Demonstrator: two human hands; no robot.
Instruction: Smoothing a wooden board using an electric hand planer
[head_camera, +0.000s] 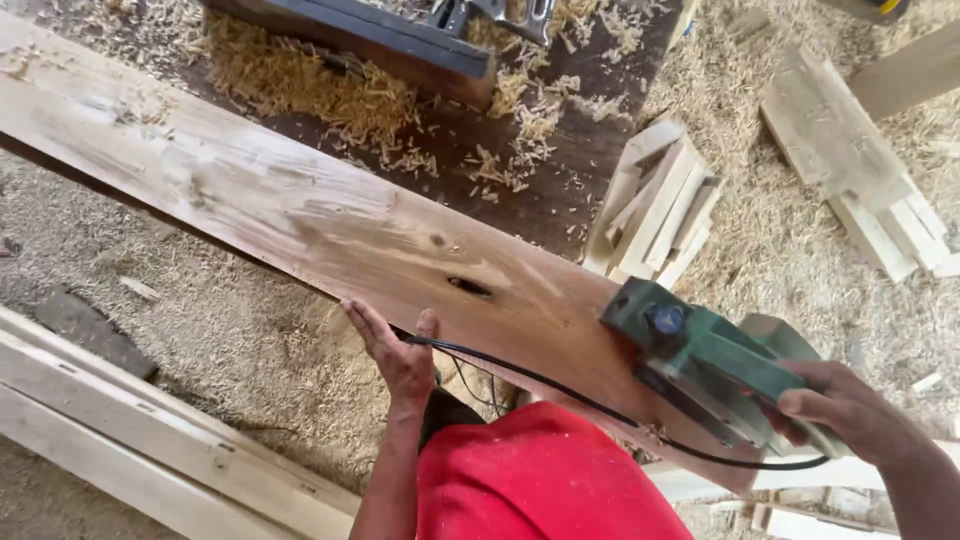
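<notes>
A long reddish-brown wooden plank (300, 215) with a dark knot hole runs diagonally from upper left to lower right. My left hand (398, 352) presses flat against its near edge, fingers apart, with a black power cord (560, 392) running across it. My right hand (845, 408) grips the handle of a green electric planer (715, 368) that sits on the plank's lower right end.
A dark workbench (560, 190) strewn with wood shavings lies behind the plank, with a dark beam (400, 45) on it. Stacks of cut offcuts (660, 205) and boards (850, 150) lie on the sawdust floor at right. Pale planks (150, 440) lie at lower left.
</notes>
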